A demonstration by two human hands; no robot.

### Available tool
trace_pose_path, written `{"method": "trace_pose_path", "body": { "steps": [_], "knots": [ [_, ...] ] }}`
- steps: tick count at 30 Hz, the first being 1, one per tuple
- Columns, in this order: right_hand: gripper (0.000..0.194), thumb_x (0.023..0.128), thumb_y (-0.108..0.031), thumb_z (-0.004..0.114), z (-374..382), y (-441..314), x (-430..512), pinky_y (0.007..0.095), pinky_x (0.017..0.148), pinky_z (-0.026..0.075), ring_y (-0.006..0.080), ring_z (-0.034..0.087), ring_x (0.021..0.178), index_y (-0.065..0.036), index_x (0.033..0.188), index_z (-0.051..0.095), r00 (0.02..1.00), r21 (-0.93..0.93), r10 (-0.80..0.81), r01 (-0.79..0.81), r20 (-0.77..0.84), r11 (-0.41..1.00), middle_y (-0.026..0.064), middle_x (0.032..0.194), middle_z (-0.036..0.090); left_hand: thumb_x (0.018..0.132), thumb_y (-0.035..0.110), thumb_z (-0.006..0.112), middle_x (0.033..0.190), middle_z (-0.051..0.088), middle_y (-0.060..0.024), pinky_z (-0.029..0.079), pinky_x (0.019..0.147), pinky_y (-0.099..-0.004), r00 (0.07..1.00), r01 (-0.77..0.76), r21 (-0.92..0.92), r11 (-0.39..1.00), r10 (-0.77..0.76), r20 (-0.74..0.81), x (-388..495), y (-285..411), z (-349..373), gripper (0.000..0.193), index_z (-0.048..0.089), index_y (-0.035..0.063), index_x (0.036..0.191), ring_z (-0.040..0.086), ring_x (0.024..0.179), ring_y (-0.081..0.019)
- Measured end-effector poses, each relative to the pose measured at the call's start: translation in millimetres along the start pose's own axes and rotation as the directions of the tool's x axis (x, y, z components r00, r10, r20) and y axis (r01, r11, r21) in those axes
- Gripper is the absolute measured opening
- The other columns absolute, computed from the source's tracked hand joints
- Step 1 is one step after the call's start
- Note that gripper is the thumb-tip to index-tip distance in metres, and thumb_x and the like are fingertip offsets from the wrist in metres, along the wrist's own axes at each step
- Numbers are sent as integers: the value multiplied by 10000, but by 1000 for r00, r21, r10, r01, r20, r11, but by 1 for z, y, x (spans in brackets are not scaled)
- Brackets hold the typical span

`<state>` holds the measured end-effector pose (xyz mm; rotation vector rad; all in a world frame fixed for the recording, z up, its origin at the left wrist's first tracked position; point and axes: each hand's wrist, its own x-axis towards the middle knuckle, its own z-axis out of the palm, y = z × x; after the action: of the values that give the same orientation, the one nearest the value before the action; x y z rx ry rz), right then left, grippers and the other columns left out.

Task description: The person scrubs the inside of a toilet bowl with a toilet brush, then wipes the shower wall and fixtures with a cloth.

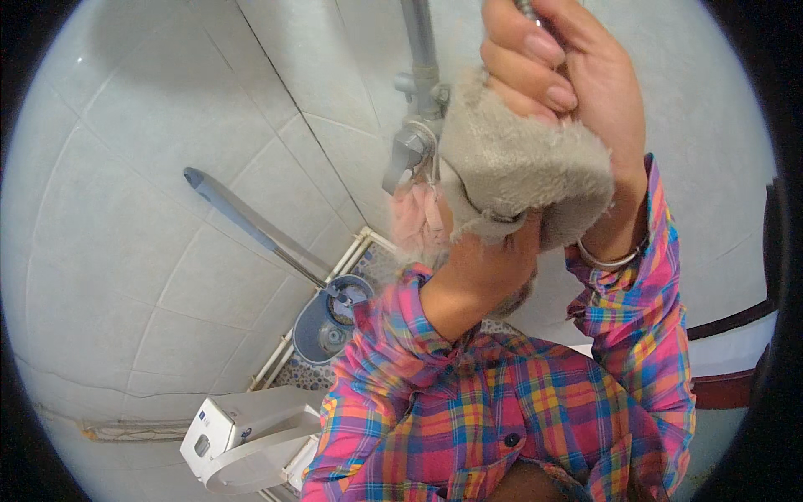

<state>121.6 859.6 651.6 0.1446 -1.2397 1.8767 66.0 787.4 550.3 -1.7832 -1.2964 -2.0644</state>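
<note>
My right hand (564, 81) is raised at the top right, its fingers curled round a ribbed metal hose (527, 9) that runs out at the top edge. Against its lower fingers lies a thick beige-grey cloth (533, 163), folded and frayed at the edges. From below, my left hand (492, 267) reaches into the cloth and grips it; most of its fingers are hidden in the folds. Behind the cloth, a grey wall pipe (420, 37) leads down to a metal tap valve (411, 147). A pink mesh bath pouf (417, 216) hangs under the valve.
A blue-grey mop handle (232, 210) leans on the tiled wall, its lower end in a blue bucket (307, 329) on the pebble-patterned floor. White pipes (273, 364) run along the wall's foot. At the lower left are a white box (216, 433) and a white curved rim (251, 467).
</note>
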Motion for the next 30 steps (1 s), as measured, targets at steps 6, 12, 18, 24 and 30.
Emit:
{"method": "trace_pose_path", "body": {
  "steps": [6,12,18,24,30],
  "knots": [
    [292,946,-229,271,2,-23,-4,211,286,273,50,289,346,4,1013,434,987,-136,-103,85,-127,987,-39,529,367,791,164,602,916,603,-96,447,740,-319,694,563,155,812,-566,445,-49,-38,-7,207,593,48,963,577,856,-196],
    [305,946,-210,264,-18,-69,6,210,289,299,51,308,352,23,1061,422,974,-30,-179,185,142,982,-36,540,377,722,36,598,1024,554,-165,414,834,-351,475,645,380,663,-738,479,-213,-103,-64,421,482,35,1127,526,968,-349],
    [307,949,-207,263,-16,-30,-12,216,327,339,57,342,383,29,1094,396,998,108,-53,51,24,993,-8,602,405,774,24,541,984,567,-110,434,753,-325,918,140,96,985,-166,360,-93,-49,-33,280,515,21,1052,547,896,-263],
    [294,946,-237,291,13,-27,-18,213,305,318,49,320,363,1,1037,438,998,-29,16,-17,-54,999,-23,559,387,766,76,580,974,562,-95,441,756,-329,984,-5,-119,993,26,175,-23,-1,9,283,511,29,1037,543,909,-240],
    [327,948,-212,265,-4,-53,-24,185,274,291,30,303,342,17,1073,462,984,68,-179,180,-15,981,-24,556,391,725,165,612,1043,535,-187,446,722,-379,867,316,26,948,-300,397,-138,-83,1,453,452,71,1138,560,863,-368]
  ]
}}
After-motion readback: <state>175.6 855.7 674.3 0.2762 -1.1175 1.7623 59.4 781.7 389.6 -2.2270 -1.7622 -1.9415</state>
